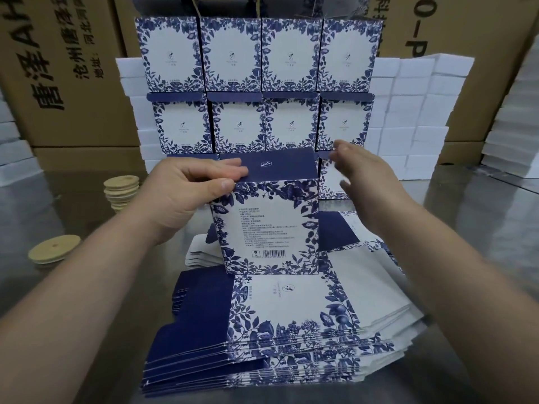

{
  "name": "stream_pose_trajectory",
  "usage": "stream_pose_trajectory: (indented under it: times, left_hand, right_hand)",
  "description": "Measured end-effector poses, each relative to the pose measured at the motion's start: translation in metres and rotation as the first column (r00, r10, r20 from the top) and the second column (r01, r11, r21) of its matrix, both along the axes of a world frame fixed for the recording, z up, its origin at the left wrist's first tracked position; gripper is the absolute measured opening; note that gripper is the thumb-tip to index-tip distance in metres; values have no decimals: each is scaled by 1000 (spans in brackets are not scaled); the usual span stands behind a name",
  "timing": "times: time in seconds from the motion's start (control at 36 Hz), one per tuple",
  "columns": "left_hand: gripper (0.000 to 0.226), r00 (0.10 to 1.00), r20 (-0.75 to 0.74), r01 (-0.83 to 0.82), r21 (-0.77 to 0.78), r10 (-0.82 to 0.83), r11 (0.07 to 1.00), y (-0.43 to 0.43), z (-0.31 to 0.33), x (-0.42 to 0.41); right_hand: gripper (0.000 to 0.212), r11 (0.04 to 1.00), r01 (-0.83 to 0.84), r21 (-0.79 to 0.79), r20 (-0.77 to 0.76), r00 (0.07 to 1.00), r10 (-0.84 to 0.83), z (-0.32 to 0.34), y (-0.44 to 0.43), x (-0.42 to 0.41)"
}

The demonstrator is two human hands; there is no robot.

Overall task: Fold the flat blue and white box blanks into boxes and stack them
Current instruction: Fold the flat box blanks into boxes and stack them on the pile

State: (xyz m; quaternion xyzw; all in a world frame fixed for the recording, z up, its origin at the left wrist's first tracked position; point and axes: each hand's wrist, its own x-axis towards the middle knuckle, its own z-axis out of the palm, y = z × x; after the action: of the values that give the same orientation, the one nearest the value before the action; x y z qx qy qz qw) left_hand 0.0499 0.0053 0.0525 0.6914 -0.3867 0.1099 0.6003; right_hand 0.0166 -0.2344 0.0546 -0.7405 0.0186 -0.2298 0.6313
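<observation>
Even, cool overhead light, moderately bright. Steel tabletop (73,211) carries dull, diffuse glare. Shadows soft, under the pile of flat blanks (291,316). Right hand (367,182) smeared by motion blur; left hand (189,188) and the folded box (268,228) it grips are sharp. Wide-angle bowing tilts cardboard cartons (58,83) at the edges.

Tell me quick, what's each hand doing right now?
Left hand: pinches the top left corner of the folded blue and white box.
Right hand: open, blurred, holding nothing, beside the box's upper right.
</observation>
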Motion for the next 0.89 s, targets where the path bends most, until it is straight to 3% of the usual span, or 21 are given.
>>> stream_pose_trajectory:
  times: [0.11,0.22,0.33,0.42,0.5,0.61,0.72,0.83,0.89]
  left_hand:
    - [33,999,13,36,-16,-36,999,0,0,1]
    - [24,1000,16,-10,-28,11,1000,-2,0,1]
    - [26,937,96,-333,-52,337,941,-5,-2,7]
    - [15,799,172,-585,2,576,811,-7,-4,12]
    - [12,726,85,-688,85,683,721,-6,-7,15]
    - [27,828,-198,-535,3,525,845,-11,-4,13]
    - [39,833,-498,-353,-145,240,924,-14,2,11]
    - [60,861,-508,-113,-207,-8,972,-14,-6,11]
    - [62,889,-459,-98,-189,0,977,-17,-11,9]
  right_hand:
    - [21,997,-47,62,-126,991,54,-4,6,6]
    - [32,999,-7,36,-55,998,9,-2,7,6]
    - [39,993,108,41,0,994,-108,1,1,4]
    - [27,994,30,105,-20,999,-28,5,3,3]
    - [24,999,-33,41,-39,999,35,4,6,4]
    - [25,986,54,-155,-12,998,-57,-2,6,8]
    - [55,993,17,-116,-78,997,-26,-4,-1,11]
    - [83,992,-114,-59,-144,984,105,-4,-3,8]
    - [90,985,-135,-109,-183,977,113,-4,1,7]
